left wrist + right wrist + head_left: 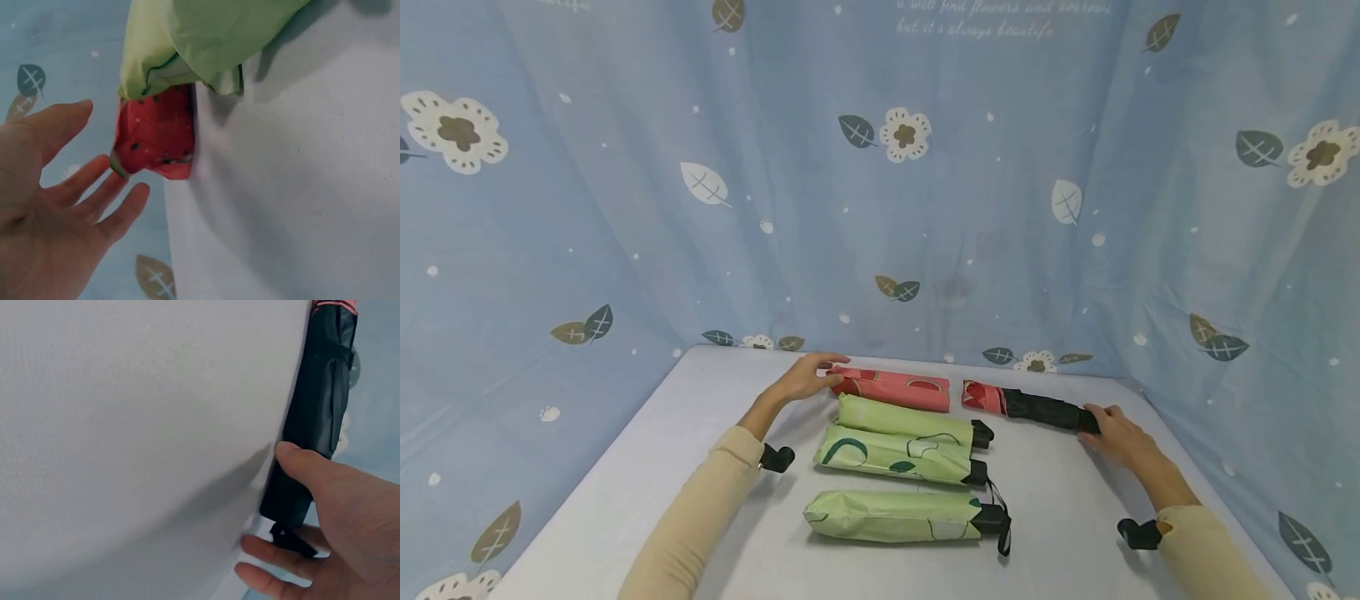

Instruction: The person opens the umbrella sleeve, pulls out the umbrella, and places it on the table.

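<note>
My left hand (805, 377) is at the left end of a red watermelon-print umbrella sleeve (895, 390) at the back of the table. In the left wrist view its fingers are spread loosely beside the sleeve's end (156, 134), holding nothing. My right hand (1120, 435) pinches the handle end of a folded black umbrella (1037, 407), whose far end is red and pink. The right wrist view has the thumb over the black handle (284, 494), other fingers partly hidden behind it, and a short black strap (290, 540) hanging by them.
Two green umbrellas with black handles, one behind (902, 421) and one in front (887, 454), lie side by side just before the red sleeve. Another green umbrella (895, 517) with a wrist strap lies nearer on the white table (1060, 533). A blue patterned curtain (970, 208) surrounds the table.
</note>
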Available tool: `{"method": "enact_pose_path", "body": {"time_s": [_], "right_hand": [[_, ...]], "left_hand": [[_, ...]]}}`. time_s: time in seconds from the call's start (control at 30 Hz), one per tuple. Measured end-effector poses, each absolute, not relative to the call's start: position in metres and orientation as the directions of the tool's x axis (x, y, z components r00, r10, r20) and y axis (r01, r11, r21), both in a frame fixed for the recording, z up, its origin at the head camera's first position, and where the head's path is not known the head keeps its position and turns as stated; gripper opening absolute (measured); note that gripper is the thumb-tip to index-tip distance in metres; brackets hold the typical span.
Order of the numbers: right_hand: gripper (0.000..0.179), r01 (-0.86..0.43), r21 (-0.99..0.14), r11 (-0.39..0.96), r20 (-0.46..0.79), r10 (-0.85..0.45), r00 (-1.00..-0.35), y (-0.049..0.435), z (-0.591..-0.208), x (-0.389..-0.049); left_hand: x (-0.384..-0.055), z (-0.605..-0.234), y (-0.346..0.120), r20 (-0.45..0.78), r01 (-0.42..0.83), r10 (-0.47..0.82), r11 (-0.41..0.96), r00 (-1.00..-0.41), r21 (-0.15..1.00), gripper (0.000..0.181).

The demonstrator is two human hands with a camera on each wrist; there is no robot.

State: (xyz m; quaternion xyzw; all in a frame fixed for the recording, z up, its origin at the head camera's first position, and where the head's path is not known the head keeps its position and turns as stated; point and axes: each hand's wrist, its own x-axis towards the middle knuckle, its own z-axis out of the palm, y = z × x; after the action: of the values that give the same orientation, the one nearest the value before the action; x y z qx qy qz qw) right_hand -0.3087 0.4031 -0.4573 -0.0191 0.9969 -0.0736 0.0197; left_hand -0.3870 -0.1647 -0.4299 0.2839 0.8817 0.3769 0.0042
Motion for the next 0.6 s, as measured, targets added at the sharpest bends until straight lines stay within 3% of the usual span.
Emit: {"method": "enact_pose_path", "body": {"time_s": [0.27, 0.6], "right_hand": [[0.074, -0.008, -0.115, 0.993, -0.077, -0.017, -0.997, 0.395, -0.441, -0.299], [0.070, -0.057, -0.106, 0.993, -0.017, -0.059, -0.998, 0.374, -0.419, -0.294]], "left_hand": [[-0.375, -0.421, -0.158, 0.220, 0.505, 0.504, 0.544, -0.835, 0.670, 0.039], [-0.359, -0.426, -0.150, 0.237, 0.560, 0.566, 0.507, -0.789, 0.655, 0.043]]}}
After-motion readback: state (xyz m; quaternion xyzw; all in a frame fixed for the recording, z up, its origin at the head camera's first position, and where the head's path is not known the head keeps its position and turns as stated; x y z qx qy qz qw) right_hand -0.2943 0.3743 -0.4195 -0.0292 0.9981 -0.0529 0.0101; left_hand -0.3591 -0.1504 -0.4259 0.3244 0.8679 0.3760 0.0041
